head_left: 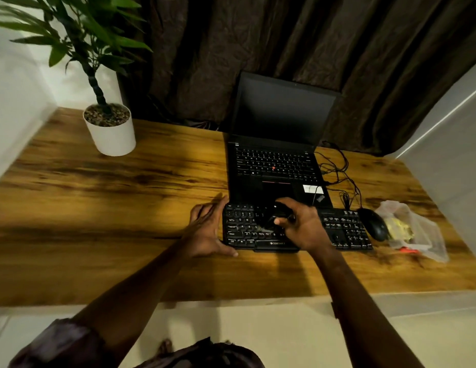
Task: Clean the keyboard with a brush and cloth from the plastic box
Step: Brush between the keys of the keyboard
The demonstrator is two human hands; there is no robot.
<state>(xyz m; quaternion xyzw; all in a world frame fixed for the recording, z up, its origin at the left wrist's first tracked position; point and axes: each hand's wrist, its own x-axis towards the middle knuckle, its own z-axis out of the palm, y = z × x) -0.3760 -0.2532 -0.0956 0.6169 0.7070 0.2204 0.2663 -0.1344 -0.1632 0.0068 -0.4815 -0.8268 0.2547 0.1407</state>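
The keyboard [343, 229] lies near the front edge of the table [112, 213], steadied by the flat, open left hand [207, 231]. The brush [278, 212] is gripped in the right hand [304, 225] — light strokes along each row should be used.

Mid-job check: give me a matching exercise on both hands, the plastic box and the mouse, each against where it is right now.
Things:
1 left hand
2 right hand
3 plastic box
4 mouse

Places:
A between the keyboard and the plastic box
B against the keyboard's left end
C near the desk's right end
D over the keys, holding the brush

Pairs: 1-B; 2-D; 3-C; 4-A
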